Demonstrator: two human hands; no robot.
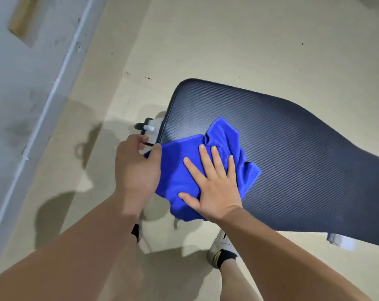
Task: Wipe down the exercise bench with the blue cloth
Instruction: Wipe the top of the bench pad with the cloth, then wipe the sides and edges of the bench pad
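Two bare hands work at the near end of a dark navy padded exercise bench [293, 144] with a ribbed, woven-look vinyl surface, which slants across the right half of the view above a pale beige floor [227, 40]. A bright blue microfibre cloth [179, 174] lies crumpled on that near corner of the pad, one part spread over the top and another part hanging down over the edge nearest the person. The right hand [214, 181] lies flat on the cloth, palm down with fingers [206, 157] spread and extended, so its grip is released and it only presses the fabric against the pad. The left hand [136, 166] sits at the left edge of the bench, its thumb on top of the cloth and its fingers curled around the hanging side, its grip grasping the blue cloth there. Just beyond the left hand a white frame part with a black knob [147, 127] juts out from beneath the pad. Below the forearms, a white shoe with a black sock [222, 249] stands on the floor. A pale grey wall with a raised strip [49, 101] runs down the left side.
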